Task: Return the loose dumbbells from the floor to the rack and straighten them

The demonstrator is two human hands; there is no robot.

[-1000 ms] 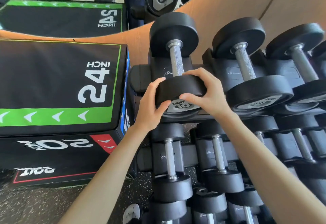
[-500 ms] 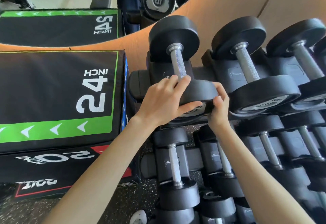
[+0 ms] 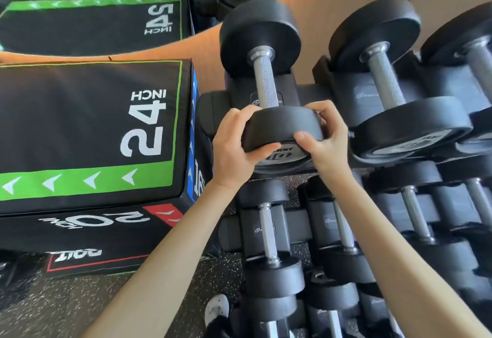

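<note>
A black round-headed dumbbell (image 3: 266, 82) marked 10 lies in the leftmost cradle on the top tier of the dumbbell rack (image 3: 213, 108). Its near head faces me. My left hand (image 3: 234, 148) grips the left side of that near head, thumb across its lower rim. My right hand (image 3: 327, 138) grips the right side, fingers curled over the top edge and thumb on the front rim. The chrome handle and far head are in plain sight.
More black dumbbells (image 3: 394, 92) fill the top tier to the right and the lower tiers (image 3: 269, 241) below. A black and green plyo box (image 3: 87, 130) marked 24 INCH stands close on the left. A wooden wall (image 3: 332, 4) and a mirror lie behind. Speckled floor (image 3: 80, 305) lies below.
Both hands have shifted round the near head: the left moved from on top to its left side, the right from under the right edge to over it. The head has turned slightly.
</note>
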